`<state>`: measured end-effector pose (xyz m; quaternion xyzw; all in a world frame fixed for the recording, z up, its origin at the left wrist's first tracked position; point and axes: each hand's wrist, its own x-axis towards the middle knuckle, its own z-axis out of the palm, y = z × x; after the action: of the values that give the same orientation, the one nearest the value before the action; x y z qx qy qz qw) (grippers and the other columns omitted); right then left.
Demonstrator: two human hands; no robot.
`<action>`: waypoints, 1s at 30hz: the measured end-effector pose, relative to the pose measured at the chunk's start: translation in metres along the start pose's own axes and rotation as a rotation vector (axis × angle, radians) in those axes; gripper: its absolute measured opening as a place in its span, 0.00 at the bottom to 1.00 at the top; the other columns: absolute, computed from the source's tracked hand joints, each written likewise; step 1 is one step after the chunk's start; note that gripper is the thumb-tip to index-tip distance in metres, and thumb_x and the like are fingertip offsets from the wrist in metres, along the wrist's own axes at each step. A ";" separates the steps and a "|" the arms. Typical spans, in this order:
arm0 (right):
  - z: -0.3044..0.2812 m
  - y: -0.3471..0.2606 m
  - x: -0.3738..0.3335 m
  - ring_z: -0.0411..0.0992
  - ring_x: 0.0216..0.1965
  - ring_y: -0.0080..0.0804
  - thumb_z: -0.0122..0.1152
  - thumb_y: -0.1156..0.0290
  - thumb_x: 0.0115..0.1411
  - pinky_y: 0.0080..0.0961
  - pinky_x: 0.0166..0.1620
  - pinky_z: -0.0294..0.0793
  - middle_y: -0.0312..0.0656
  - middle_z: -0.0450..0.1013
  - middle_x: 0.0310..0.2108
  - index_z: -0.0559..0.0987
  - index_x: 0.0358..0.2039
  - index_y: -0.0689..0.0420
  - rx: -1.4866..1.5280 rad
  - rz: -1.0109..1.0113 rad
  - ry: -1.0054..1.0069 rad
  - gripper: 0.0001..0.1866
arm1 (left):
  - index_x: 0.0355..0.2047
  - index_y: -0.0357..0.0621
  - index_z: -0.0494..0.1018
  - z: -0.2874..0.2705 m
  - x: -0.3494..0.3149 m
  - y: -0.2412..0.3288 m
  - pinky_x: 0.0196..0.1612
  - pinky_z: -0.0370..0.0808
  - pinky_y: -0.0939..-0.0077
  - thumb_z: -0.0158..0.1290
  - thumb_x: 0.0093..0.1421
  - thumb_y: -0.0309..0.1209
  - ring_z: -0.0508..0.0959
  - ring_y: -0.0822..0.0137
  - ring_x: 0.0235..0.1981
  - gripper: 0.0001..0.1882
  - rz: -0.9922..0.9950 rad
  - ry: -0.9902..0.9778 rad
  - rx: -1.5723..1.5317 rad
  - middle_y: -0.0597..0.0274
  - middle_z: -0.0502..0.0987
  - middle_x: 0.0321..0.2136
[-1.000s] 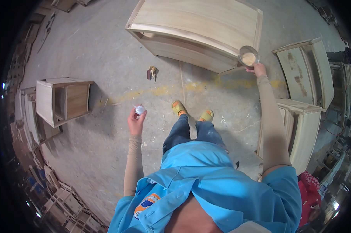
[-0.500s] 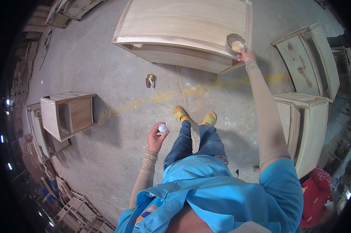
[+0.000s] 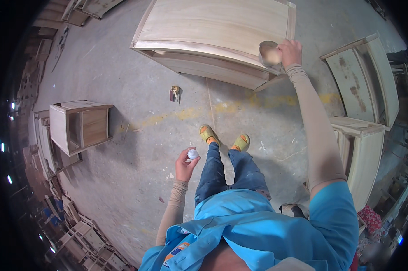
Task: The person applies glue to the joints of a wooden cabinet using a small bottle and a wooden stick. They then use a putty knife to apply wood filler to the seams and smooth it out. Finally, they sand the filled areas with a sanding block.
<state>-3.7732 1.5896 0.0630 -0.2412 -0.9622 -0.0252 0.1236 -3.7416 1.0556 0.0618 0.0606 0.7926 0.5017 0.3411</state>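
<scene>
My left hand [image 3: 184,166] is closed round a small white object with a round top [image 3: 193,154], perhaps a bottle seen from its cap end. It hangs in front of my legs, apart from any furniture. My right arm reaches far forward, and my right hand [image 3: 292,53] grips the rim of a shallow round bowl [image 3: 263,49] with pale tan stuff in it. The bowl is tilted and somewhat blurred, at the near right corner of a large bare-wood cabinet [image 3: 213,25]. Whether the bowl touches the cabinet I cannot tell.
Small wooden cabinets stand at the left [image 3: 80,126] and at the right [image 3: 362,153]; another unit with brown stains [image 3: 348,77] is behind that one. A small dark-and-yellow item [image 3: 175,93] lies on the concrete floor [image 3: 158,131]. Red patterned cloth [image 3: 370,219] shows at lower right.
My right hand has turned over the bowl's right side and tipped it, moving it slightly up and left. My left hand has shifted a little toward my body, still holding the white object.
</scene>
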 end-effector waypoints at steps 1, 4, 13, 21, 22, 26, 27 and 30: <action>0.001 -0.001 0.003 0.66 0.44 0.31 0.63 0.63 0.49 0.39 0.57 0.57 0.33 0.70 0.31 0.82 0.25 0.46 -0.061 -0.053 -0.008 0.04 | 0.46 0.42 0.71 0.005 -0.004 -0.003 0.39 0.76 0.82 0.60 0.53 0.22 0.76 0.75 0.40 0.19 -0.011 0.007 0.012 0.67 0.75 0.39; 0.001 0.000 0.012 0.65 0.46 0.30 0.62 0.65 0.49 0.41 0.60 0.55 0.33 0.69 0.33 0.82 0.25 0.45 -0.167 -0.156 -0.044 0.03 | 0.46 0.42 0.72 0.018 -0.012 -0.008 0.37 0.77 0.82 0.60 0.52 0.22 0.76 0.76 0.39 0.19 -0.024 0.020 0.047 0.68 0.75 0.38; 0.014 -0.003 0.022 0.64 0.48 0.28 0.57 0.70 0.49 0.41 0.62 0.54 0.30 0.69 0.32 0.81 0.23 0.46 -0.328 -0.351 -0.121 0.05 | 0.46 0.44 0.72 0.027 0.005 -0.016 0.34 0.77 0.82 0.61 0.51 0.22 0.77 0.74 0.38 0.20 -0.018 -0.007 0.035 0.66 0.75 0.39; 0.021 0.003 0.025 0.65 0.47 0.28 0.57 0.70 0.49 0.38 0.58 0.58 0.30 0.70 0.32 0.80 0.23 0.47 -0.281 -0.356 -0.119 0.04 | 0.46 0.44 0.73 0.022 0.043 -0.014 0.34 0.77 0.81 0.62 0.51 0.23 0.76 0.75 0.37 0.20 0.035 0.020 0.004 0.68 0.75 0.38; 0.025 0.006 0.025 0.66 0.46 0.28 0.58 0.69 0.48 0.38 0.56 0.59 0.31 0.70 0.32 0.80 0.23 0.47 -0.258 -0.361 -0.107 0.03 | 0.45 0.44 0.73 0.022 0.045 -0.019 0.34 0.77 0.81 0.61 0.51 0.24 0.76 0.76 0.37 0.20 0.043 0.015 0.044 0.68 0.75 0.38; 0.027 0.016 0.021 0.66 0.44 0.28 0.61 0.66 0.47 0.38 0.53 0.60 0.31 0.70 0.29 0.79 0.23 0.48 -0.120 -0.361 -0.025 0.03 | 0.46 0.44 0.73 0.032 0.056 -0.032 0.34 0.77 0.81 0.61 0.51 0.24 0.76 0.76 0.38 0.20 0.030 0.025 0.040 0.68 0.75 0.38; 0.023 0.015 0.020 0.67 0.43 0.29 0.62 0.66 0.48 0.36 0.52 0.62 0.32 0.70 0.30 0.79 0.24 0.49 -0.075 -0.333 -0.010 0.03 | 0.46 0.43 0.73 0.037 0.058 -0.030 0.34 0.77 0.82 0.61 0.51 0.24 0.76 0.76 0.37 0.20 0.025 0.039 0.041 0.68 0.76 0.38; 0.015 0.014 0.013 0.68 0.39 0.32 0.64 0.67 0.49 0.33 0.47 0.65 0.33 0.70 0.29 0.79 0.25 0.50 0.116 -0.259 0.106 0.03 | 0.46 0.43 0.72 0.060 0.058 -0.031 0.35 0.77 0.82 0.61 0.52 0.23 0.76 0.76 0.37 0.20 0.000 0.076 -0.001 0.68 0.76 0.38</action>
<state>-3.7808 1.6093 0.0516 -0.1059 -0.9773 0.0018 0.1837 -3.7418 1.1110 -0.0078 0.0413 0.8048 0.5039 0.3108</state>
